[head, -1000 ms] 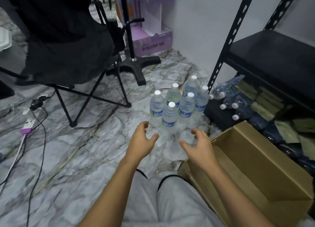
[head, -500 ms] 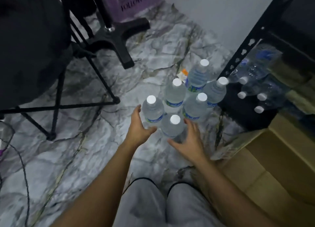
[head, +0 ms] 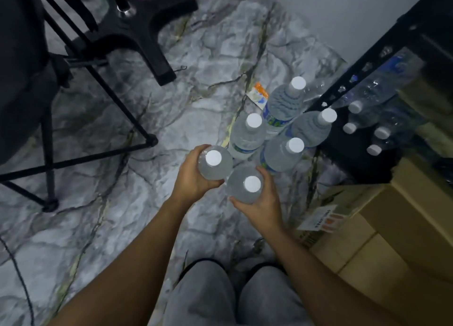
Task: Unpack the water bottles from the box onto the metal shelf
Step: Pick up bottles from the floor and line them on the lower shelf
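Several clear water bottles with white caps stand upright on the marble floor. My left hand (head: 190, 176) grips the nearest-left bottle (head: 215, 162) around its body. My right hand (head: 263, 202) grips the bottle beside it (head: 245, 186), fingers curled round its far side. Behind them stand more bottles (head: 283, 154), one at the back (head: 284, 100). The black metal shelf (head: 355, 71) rises at the right, with several bottles lying on their sides (head: 365, 116) on its bottom level. The cardboard box (head: 392, 227) sits at lower right.
A black folding chair (head: 29, 85) stands at the left with its leg frame (head: 98, 154) on the floor. A black stand base (head: 152, 41) is at the top. A small orange wrapper (head: 258, 95) lies by the bottles. A cable (head: 22, 284) runs at lower left.
Both hands reached forward from open and closed round the two nearest bottles. My view moved closer and tilted further down over the bottle group.
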Tool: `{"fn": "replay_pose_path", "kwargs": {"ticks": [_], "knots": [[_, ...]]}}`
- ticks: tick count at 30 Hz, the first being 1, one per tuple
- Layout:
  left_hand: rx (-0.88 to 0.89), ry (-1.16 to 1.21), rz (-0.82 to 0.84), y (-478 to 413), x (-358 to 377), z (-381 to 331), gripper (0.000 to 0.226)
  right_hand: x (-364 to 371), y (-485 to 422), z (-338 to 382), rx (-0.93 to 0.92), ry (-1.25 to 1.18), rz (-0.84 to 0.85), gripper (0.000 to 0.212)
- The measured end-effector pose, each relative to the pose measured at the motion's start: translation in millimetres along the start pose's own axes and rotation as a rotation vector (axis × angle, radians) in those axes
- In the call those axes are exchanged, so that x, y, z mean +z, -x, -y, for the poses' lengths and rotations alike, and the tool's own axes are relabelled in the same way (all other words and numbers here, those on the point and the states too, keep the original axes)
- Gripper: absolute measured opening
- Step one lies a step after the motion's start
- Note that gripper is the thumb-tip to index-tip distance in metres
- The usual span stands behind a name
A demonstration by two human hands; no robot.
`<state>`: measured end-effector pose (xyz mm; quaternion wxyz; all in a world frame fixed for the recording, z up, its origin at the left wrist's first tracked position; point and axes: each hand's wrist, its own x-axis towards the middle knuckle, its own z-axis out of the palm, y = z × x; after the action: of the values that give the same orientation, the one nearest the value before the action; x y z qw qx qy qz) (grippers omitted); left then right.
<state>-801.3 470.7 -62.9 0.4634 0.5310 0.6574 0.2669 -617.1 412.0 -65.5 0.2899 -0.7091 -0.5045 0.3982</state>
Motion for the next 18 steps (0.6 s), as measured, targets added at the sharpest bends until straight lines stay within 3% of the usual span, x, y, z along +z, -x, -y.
{"fn": "replay_pose_path", "kwargs": {"ticks": [11,18], "knots": [[0.029,-0.021,-0.085,15,1,-4,0.070,2,2,-2,-0.015,-0.006,-0.083,0.078],[0.032,-0.053,-0.057,33,-14,-28,0.070,-7,20,16,0.019,-0.009,-0.134,0.079]]}}
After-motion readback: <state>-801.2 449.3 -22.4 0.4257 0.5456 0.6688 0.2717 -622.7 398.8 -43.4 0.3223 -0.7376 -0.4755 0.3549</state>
